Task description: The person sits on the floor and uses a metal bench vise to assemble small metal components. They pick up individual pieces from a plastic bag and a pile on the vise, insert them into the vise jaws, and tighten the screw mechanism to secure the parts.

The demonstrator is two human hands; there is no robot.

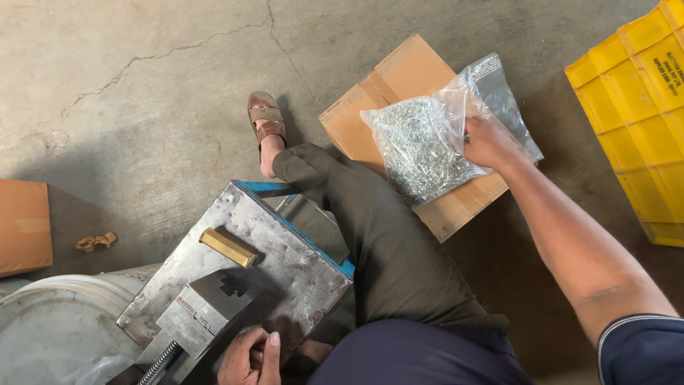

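My right hand point(486, 142) reaches out to the right and grips the neck of a clear plastic bag point(427, 139) full of small shiny metal parts. The bag rests on a flat brown cardboard box point(399, 78) on the concrete floor. My left hand point(251, 358) sits low at the bottom edge, fingers curled loosely with nothing visibly in them, next to a grey metal tool block point(203, 310) mounted on a steel plate point(285, 249). A short brass bar point(228, 247) lies on that plate.
A yellow plastic crate point(641, 107) stands at the right edge. My leg in dark trousers point(385, 242) stretches between plate and box, with a brown sandal point(266, 120) on the foot. A brown board point(25, 224) lies at far left, a grey drum point(57, 321) at bottom left.
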